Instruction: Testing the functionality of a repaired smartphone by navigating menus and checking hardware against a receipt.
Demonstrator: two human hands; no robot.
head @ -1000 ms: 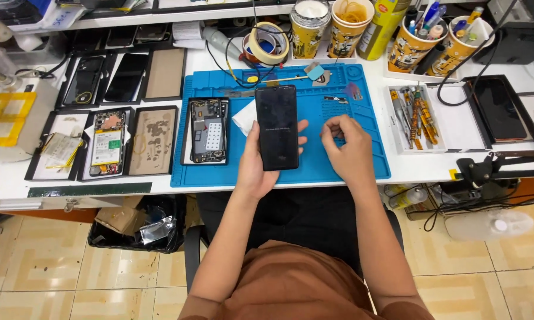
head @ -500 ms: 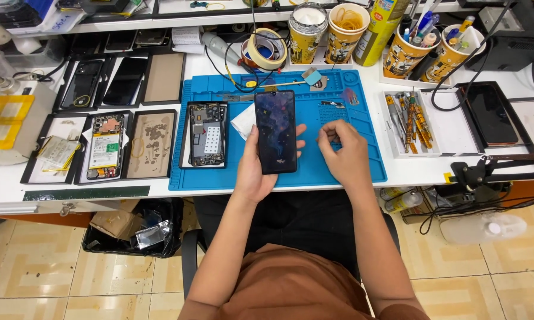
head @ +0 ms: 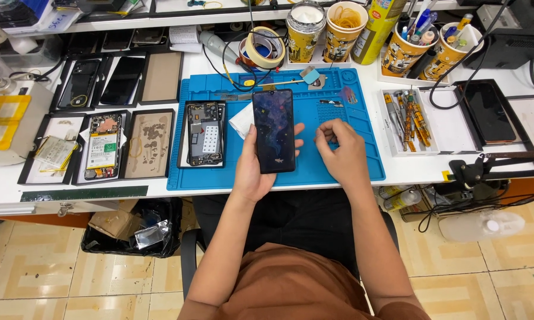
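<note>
Clearly the step in hand is a check of the smartphone: the left hand holds the slim black slab upright over the blue silicone repair mat, fingers wrapped round its edges and thumb along the left side, and its glossy glass screen is lit with a dark bluish picture. The right hand rests apart from it on the mat, its fingertips drawn together as if pinching something very small, though what, if anything, sits between them is too small to tell. Just left of the phone lies an opened phone body in a black tray, its grey boards and metal shields bare, with a white paper scrap between the two. Judging from this, any further move asks for a steady hold on the smooth glass and fine, precise fingertip work, since the parts are tiny. A shallow white tray of screwdrivers and tweezers sits to the right on the white tabletop, a roll of tan masking tape stands behind the mat, and more black trays with phone parts line the left
</note>
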